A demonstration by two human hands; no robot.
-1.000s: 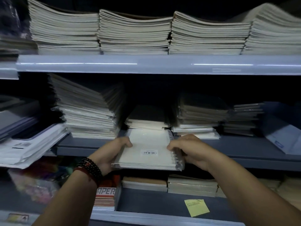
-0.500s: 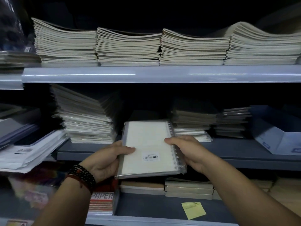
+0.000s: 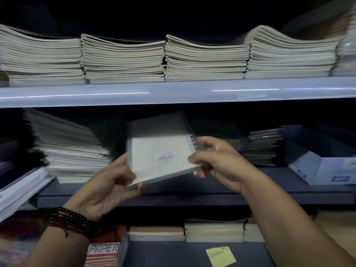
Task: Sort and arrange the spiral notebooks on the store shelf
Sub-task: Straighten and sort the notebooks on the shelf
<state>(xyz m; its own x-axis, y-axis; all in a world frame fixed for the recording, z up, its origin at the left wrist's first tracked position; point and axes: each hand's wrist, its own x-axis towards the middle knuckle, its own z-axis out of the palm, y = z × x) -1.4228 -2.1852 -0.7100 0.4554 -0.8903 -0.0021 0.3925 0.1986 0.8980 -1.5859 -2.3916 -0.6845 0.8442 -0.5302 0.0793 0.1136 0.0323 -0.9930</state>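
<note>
The setting is a dim store aisle with pale blue metal shelving. The upper shelf carries four side-by-side stacks of cream exercise books. On the middle shelf a tall wrapped stack leans at the left, a darker stack sits at the right, and a blue box stands at the far right. The lower shelf holds a yellow sticky note and short piles behind it.

The spiral notebook is held in the air in front of the middle shelf, cover towards the camera. Its long axis runs from the near low end up and away into the shelf, leaning slightly right, with the wire coil along its right edge. The left hand pinches the near left corner, thumb on the cover. The right hand grasps the near right corner by the coil.
</note>
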